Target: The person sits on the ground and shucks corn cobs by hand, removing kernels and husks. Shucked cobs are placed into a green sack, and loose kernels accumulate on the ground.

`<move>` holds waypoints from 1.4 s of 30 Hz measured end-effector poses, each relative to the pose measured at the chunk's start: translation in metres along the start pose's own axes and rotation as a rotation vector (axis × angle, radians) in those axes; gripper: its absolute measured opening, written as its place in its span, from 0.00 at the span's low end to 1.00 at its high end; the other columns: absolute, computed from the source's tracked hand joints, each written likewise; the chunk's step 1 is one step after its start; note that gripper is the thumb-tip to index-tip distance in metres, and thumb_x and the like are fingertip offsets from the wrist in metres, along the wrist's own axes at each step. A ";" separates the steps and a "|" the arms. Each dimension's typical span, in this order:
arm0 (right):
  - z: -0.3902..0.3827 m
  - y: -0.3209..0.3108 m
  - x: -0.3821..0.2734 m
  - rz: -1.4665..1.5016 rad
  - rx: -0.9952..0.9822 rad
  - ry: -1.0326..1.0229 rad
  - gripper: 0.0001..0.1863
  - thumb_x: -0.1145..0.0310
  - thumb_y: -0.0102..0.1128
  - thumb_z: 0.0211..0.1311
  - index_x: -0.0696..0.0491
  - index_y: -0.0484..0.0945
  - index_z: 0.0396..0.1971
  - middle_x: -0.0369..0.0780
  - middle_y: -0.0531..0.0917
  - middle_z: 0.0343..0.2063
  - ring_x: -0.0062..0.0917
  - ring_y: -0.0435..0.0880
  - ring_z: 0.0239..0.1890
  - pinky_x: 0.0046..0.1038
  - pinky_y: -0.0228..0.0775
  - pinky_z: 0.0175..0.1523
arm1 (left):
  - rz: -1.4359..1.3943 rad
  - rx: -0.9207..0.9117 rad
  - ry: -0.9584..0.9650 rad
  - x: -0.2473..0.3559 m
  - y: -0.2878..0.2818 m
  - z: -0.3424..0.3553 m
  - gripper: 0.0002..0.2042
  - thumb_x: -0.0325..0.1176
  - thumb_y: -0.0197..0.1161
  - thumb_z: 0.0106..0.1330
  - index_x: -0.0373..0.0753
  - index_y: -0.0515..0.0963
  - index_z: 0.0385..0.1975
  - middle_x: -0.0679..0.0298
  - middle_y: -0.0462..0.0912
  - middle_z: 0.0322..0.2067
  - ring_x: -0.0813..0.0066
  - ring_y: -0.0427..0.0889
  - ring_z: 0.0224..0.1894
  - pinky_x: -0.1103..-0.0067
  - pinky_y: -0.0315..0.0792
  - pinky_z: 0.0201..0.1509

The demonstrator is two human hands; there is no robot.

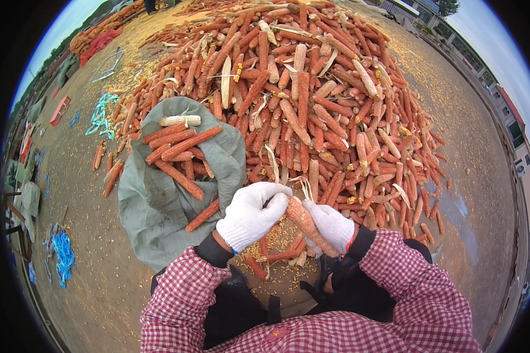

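Both of my hands wear white knit gloves and meet over a pale orange corn cob [306, 223], tilted with its upper end to the left. My left hand [253, 215] is closed, thumb and fingers pinching that upper end, where some dry husk strands stick up. My right hand [331, 226] wraps the cob from the right side, its fingertips partly hidden. Just left of my hands lies a grey-green sack [144, 215] with several red cobs [182, 147] and one whitish cob [179, 120] on it.
A large heap of stripped red cobs [335, 115] rises in front of me. Loose kernels and a few cobs [256, 267] lie by my feet. Blue plastic scraps [62, 256], turquoise netting [102, 115] and a red crate [60, 110] are at left. Buildings [518, 132] stand at far right.
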State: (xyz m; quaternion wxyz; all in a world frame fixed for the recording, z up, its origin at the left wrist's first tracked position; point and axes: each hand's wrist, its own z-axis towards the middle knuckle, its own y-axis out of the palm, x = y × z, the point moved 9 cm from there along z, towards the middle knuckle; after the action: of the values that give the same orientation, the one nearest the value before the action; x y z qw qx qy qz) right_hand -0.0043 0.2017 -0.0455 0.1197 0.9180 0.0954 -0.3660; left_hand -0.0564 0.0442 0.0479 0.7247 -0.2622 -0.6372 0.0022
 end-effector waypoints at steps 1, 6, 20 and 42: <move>-0.001 0.003 0.000 0.002 -0.008 0.013 0.28 0.42 0.38 0.78 0.54 0.72 0.36 0.40 0.76 0.17 0.27 0.74 0.13 0.30 0.71 0.17 | 0.010 0.038 0.052 0.003 -0.002 -0.001 0.11 0.32 0.59 0.68 0.33 0.83 0.42 0.54 0.85 0.34 0.66 0.85 0.36 0.74 0.78 0.44; 0.000 0.005 0.003 0.004 -0.044 0.014 0.29 0.43 0.37 0.79 0.55 0.72 0.34 0.40 0.75 0.15 0.28 0.73 0.12 0.30 0.71 0.17 | 0.060 0.210 0.165 0.004 0.003 -0.008 0.09 0.29 0.58 0.66 0.34 0.83 0.38 0.53 0.84 0.32 0.60 0.85 0.36 0.72 0.78 0.44; 0.002 -0.023 -0.014 -0.188 0.120 -0.214 0.26 0.48 0.39 0.79 0.57 0.75 0.43 0.42 0.80 0.22 0.28 0.80 0.20 0.30 0.73 0.24 | -0.614 -0.100 -0.284 -0.032 0.023 -0.004 0.16 0.32 0.60 0.71 0.31 0.78 0.54 0.64 0.84 0.42 0.83 0.80 0.38 0.84 0.76 0.42; 0.044 0.029 0.055 0.005 -0.143 0.199 0.34 0.73 0.56 0.67 0.50 0.53 0.70 0.46 0.75 0.40 0.33 0.82 0.26 0.42 0.83 0.26 | 0.717 0.926 -0.859 -0.126 -0.242 -0.080 0.45 0.51 0.71 0.55 0.39 0.59 0.71 0.43 0.71 0.62 0.46 0.74 0.62 0.61 0.72 0.63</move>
State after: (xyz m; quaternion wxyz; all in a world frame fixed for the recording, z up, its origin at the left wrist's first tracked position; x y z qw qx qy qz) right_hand 0.0142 0.1659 -0.1102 0.1759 0.9391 0.1303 -0.2647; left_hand -0.0865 -0.2373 0.0206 0.4020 -0.0970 -0.6742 0.6119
